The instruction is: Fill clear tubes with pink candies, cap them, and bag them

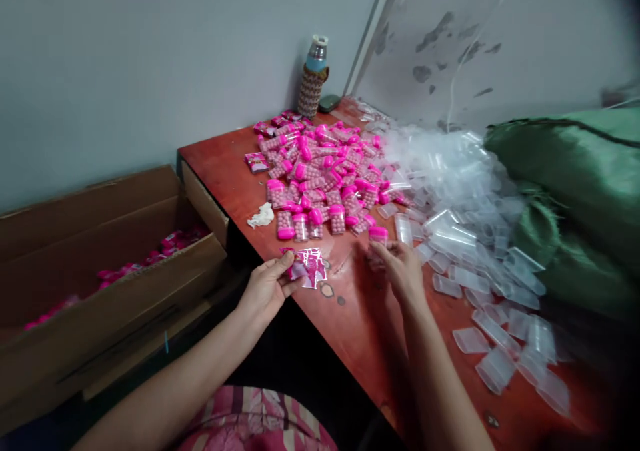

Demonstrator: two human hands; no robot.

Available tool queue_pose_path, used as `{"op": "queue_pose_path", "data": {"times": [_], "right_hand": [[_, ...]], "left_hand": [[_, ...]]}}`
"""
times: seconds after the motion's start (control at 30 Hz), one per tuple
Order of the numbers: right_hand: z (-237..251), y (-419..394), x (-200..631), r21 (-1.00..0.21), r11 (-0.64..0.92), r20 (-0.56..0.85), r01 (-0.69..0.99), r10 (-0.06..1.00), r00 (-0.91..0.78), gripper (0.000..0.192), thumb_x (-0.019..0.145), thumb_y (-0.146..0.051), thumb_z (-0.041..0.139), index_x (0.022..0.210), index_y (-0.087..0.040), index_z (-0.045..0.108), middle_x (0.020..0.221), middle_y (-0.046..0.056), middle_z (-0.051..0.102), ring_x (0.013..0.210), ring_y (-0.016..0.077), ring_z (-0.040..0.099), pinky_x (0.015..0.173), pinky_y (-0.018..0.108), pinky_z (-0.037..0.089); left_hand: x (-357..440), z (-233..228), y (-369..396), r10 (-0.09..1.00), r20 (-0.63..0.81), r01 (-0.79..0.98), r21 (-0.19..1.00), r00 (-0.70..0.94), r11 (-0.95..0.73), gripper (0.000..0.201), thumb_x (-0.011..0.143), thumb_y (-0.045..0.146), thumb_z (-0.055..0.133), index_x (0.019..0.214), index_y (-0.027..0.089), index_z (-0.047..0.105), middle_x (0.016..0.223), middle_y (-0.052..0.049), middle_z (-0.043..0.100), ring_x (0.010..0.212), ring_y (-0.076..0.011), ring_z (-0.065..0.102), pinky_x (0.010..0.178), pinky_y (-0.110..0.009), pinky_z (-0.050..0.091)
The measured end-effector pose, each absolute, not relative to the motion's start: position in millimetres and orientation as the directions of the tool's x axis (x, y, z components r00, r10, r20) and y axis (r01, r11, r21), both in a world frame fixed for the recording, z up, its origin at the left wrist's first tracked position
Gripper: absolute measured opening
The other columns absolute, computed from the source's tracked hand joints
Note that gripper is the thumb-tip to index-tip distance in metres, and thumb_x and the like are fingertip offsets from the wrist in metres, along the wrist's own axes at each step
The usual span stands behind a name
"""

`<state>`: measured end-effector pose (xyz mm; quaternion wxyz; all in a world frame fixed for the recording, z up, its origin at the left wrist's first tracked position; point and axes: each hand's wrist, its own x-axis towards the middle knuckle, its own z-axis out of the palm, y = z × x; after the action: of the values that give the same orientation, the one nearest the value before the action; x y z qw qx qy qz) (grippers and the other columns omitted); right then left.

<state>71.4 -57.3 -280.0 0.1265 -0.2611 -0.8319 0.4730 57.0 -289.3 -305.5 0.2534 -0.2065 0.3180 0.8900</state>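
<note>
Glossy pink foil, the sachet (309, 267) lies at the table's (360, 331) near edge, pinched at its corner by the left hand (265, 287); likely light, limp, slippery. The right hand (400, 267) is closed on a pink-capped bottle (379, 236) beside the bottle pile (320, 177).

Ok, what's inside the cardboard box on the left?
Inside the cardboard box, pink packets lie along the far side and pink items at the left. The near wall hides the bottom, so how full it is cannot be seen.
</note>
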Motion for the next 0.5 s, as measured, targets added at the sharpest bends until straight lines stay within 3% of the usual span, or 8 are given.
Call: {"op": "queue_pose_path", "data": {"times": [0.07, 0.17, 0.27, 0.5], "right_hand": [[-277, -88, 99, -0.965, 0.181, -0.084, 0.189, 0.472, -0.878, 0.031, 0.07, -0.042, 0.061, 0.079, -0.015, 0.053, 0.057, 0.001, 0.058, 0.044, 0.0116, 0.053, 0.042, 0.021, 0.042], [-274, -137, 134, -0.984, -0.009, -0.169, 0.177, 0.342, -0.924, 0.025, 0.074, -0.038, 0.06, 0.082, -0.016, 0.049, 0.058, -0.001, 0.057, 0.044, 0.0104, 0.053, 0.04, 0.019, 0.043], [-278, -173, 150, -0.974, -0.078, -0.226, 0.213, 0.296, -0.928, 0.024, 0.076, -0.036, 0.058, 0.084, -0.017, 0.048, 0.06, -0.002, 0.056, 0.045, 0.0089, 0.053, 0.04, 0.018, 0.044], [-291, -189, 143, -0.976, -0.111, -0.218, 0.19, 0.362, -0.906, 0.023, 0.077, -0.036, 0.057, 0.085, -0.016, 0.048, 0.065, -0.001, 0.059, 0.049, 0.0091, 0.055, 0.041, 0.017, 0.046]], "left_hand": [[58, -307, -287, 0.32, -0.531, -0.569, 0.412, -0.785, -0.711, 0.009, 0.07, 0.017, 0.065, 0.071, 0.011, 0.059, 0.063, -0.002, 0.062, 0.058, -0.0128, 0.061, 0.059, -0.028, 0.055], [59, -309, -280, 0.313, -0.535, -0.55, 0.366, -0.784, -0.75, 0.007, 0.071, 0.015, 0.064, 0.073, 0.011, 0.058, 0.07, -0.003, 0.064, 0.063, -0.0151, 0.063, 0.062, -0.031, 0.055], [61, -307, -274, 0.314, -0.517, -0.534, 0.358, -0.796, -0.766, 0.01, 0.07, 0.014, 0.065, 0.075, 0.011, 0.058, 0.071, -0.004, 0.064, 0.062, -0.0146, 0.062, 0.058, -0.028, 0.054], [68, -300, -270, 0.377, -0.39, -0.531, 0.447, -0.84, -0.72, 0.022, 0.065, 0.026, 0.07, 0.07, 0.011, 0.056, 0.061, -0.001, 0.059, 0.049, -0.0096, 0.055, 0.046, -0.02, 0.046]]}}
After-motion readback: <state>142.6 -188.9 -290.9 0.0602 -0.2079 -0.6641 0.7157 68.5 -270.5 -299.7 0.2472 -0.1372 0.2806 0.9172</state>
